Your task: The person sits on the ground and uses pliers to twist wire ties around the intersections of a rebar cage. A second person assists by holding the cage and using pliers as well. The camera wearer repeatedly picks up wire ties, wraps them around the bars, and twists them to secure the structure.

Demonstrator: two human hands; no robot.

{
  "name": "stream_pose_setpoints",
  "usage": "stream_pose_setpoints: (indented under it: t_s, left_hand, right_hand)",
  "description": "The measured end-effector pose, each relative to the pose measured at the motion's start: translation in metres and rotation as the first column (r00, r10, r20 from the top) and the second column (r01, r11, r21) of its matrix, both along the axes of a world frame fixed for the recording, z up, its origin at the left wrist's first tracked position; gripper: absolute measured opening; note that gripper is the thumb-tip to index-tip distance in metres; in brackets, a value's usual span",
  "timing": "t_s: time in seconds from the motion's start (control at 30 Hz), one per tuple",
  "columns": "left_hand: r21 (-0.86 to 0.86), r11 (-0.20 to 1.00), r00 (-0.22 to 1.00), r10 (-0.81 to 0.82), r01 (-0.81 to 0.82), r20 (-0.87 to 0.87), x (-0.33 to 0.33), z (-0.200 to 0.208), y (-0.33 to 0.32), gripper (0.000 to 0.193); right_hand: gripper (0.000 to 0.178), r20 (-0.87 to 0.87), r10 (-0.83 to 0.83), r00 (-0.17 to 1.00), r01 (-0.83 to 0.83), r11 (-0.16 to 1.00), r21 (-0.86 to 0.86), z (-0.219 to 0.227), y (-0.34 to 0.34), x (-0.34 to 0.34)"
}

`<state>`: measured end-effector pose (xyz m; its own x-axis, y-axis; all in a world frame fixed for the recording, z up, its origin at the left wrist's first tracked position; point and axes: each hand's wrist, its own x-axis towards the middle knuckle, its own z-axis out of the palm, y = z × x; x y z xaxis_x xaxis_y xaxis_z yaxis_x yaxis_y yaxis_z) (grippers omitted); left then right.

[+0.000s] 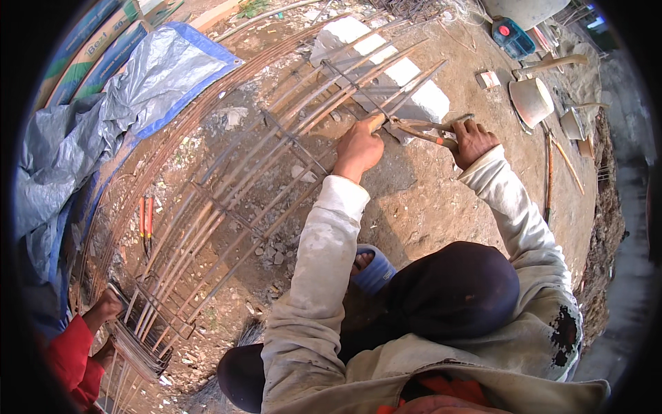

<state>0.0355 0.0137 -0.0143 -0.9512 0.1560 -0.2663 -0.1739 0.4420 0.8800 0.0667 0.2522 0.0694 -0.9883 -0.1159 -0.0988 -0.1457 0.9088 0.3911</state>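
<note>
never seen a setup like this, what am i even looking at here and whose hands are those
There is no machine here: these are a person's own bare hands. The single picture comes from a wide fisheye camera on their head, looking down, so straight things bend near the rim.

The right hand has its grip on a long-handled pincer tool. The left hand is beside the tool's head, at the metal bars; exactly what it pinches is hard to tell.

On the dirt ground lie a pale block and a red-handled tool. A silvery tarp is at upper left. The red clothing at lower left belongs to someone else.
</note>
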Motion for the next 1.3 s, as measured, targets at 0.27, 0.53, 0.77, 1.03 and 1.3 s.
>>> stream_pose_setpoints:
  t_s: [0.27, 0.53, 0.77, 1.03, 1.3]
  left_hand:
    - [-0.036, 0.997, 0.991, 0.068, -0.073, -0.113, 0.003, -0.008, 0.007, 0.043]
    - [-0.077, 0.985, 0.97, 0.139, -0.157, -0.201, 0.004, -0.02, -0.002, 0.036]
    - [-0.103, 0.965, 0.941, 0.206, -0.241, -0.27, 0.012, -0.008, 0.02, 0.029]
    - [-0.279, 0.919, 0.847, 0.099, -0.279, -0.522, 0.009, -0.034, 0.038, 0.018]
    - [-0.331, 0.898, 0.852, 0.084, -0.289, -0.516, 0.009, -0.048, 0.036, 0.026]
  right_hand:
    - [0.028, -0.081, 0.616, 0.784, -0.565, 0.761, 0.318, 0.051, 0.0, -0.118]
    - [0.05, 0.688, -0.103, 0.718, 0.183, 0.982, -0.044, 0.06, -0.042, -0.053]
    - [0.061, 0.431, 0.374, 0.822, -0.478, 0.863, 0.163, 0.107, -0.045, -0.085]
    - [0.02, 0.197, 0.965, 0.173, -0.879, 0.061, 0.472, 0.094, -0.061, -0.188]
    - [0.02, 0.063, 0.965, 0.254, -0.842, 0.189, 0.506, 0.079, -0.071, -0.185]
